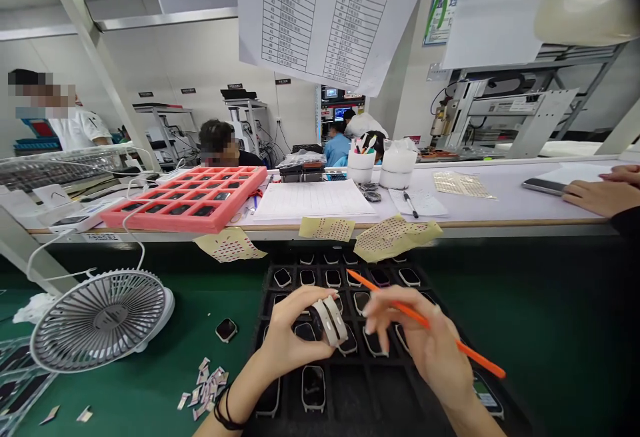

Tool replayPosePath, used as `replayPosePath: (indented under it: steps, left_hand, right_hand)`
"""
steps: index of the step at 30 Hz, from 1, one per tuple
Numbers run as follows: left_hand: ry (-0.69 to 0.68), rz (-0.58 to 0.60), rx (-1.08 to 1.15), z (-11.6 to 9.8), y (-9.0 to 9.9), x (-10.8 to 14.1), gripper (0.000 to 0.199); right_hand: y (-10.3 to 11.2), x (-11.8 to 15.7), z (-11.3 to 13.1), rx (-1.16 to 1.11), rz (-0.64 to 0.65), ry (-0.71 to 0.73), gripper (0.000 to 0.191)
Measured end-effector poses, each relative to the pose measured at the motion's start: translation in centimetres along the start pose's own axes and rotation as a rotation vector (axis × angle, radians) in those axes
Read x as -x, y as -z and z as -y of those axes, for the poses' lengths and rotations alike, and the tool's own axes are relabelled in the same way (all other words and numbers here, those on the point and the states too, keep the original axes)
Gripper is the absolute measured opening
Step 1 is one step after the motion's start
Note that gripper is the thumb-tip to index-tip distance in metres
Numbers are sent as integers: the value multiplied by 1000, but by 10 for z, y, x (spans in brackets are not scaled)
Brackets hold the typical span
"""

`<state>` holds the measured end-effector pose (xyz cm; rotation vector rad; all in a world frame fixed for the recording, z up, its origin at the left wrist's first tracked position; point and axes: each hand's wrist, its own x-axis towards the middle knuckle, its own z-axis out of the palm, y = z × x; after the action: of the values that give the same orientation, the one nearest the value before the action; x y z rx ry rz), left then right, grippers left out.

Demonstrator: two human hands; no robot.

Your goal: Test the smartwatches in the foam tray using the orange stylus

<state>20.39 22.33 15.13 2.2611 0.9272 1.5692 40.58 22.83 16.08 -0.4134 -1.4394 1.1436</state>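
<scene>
My left fingers (300, 298) pinch two watch cases (338, 320) above black tray (395, 390) — my right fingers (383, 334) grip orange stick (480, 358) — fan (103, 320) at left

Fan (103, 320) left of tray (353, 387), watches (313, 387) inside

A fan (103, 320) stands left of the left hand (283, 344); beyond the right hand (436, 344) are a pen (411, 204) and white tub (397, 178).

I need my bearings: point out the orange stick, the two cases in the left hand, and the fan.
Orange stick (411, 314): head view, middle of its shaft.
Two cases (327, 321) in the left hand (284, 336): head view, side wall of one.
Fan (103, 322): head view, center of its grille.
</scene>
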Motion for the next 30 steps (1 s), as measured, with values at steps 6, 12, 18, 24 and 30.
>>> replayPosePath:
  steps: [6, 12, 18, 24, 30]
  left_hand:
    - [-13, -14, 31, -4, -1, 0, 58]
    - [-31, -13, 24, -5, -1, -1, 56]
    - [-39, -36, 4, -4, -2, 0, 58]
    - [-33, -4, -3, -4, -3, 1, 58]
    - [-17, -22, -12, -4, -4, 2, 61]
  right_hand:
    - [0, 17, 6, 110, -8, 92, 53]
    - [-4, 16, 3, 95, -8, 128, 52]
    - [-6, 14, 2, 96, 7, 163, 46]
    - [-4, 16, 4, 56, -38, 141, 51]
    - [-6, 18, 6, 122, -28, 129, 47]
